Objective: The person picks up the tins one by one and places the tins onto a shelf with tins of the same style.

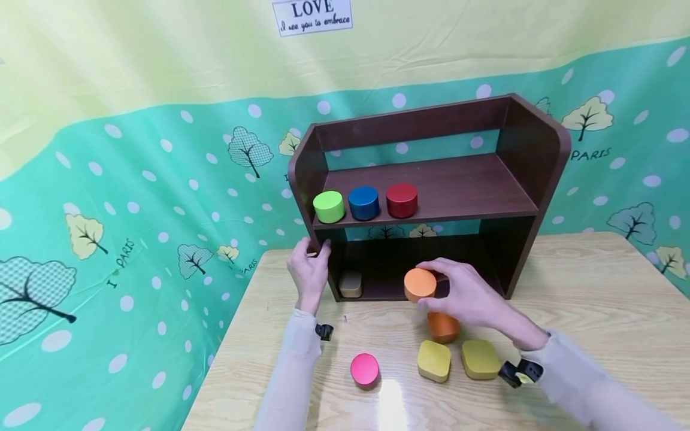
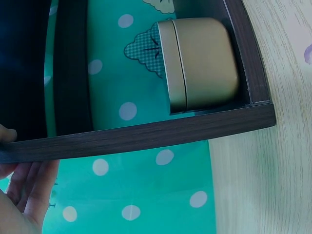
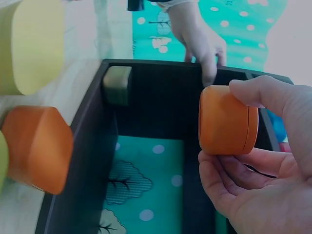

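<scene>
The right hand (image 3: 275,197) grips a round orange tin (image 3: 224,121).

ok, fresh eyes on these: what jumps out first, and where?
First, the orange round tin, held by the right hand at the lower opening of the dark shelf. Then the green cylinder, blue cylinder and red cylinder in a row on its upper level, toward the left end. Last, the pink cylinder on the table in front.

In the head view, the right hand (image 1: 458,290) partly hides an orange box (image 1: 443,330), and the top edge clips a sign (image 1: 312,16). The left wrist view crops the left hand (image 2: 24,202); the right wrist view cuts off a yellow box (image 3: 36,46).
</scene>
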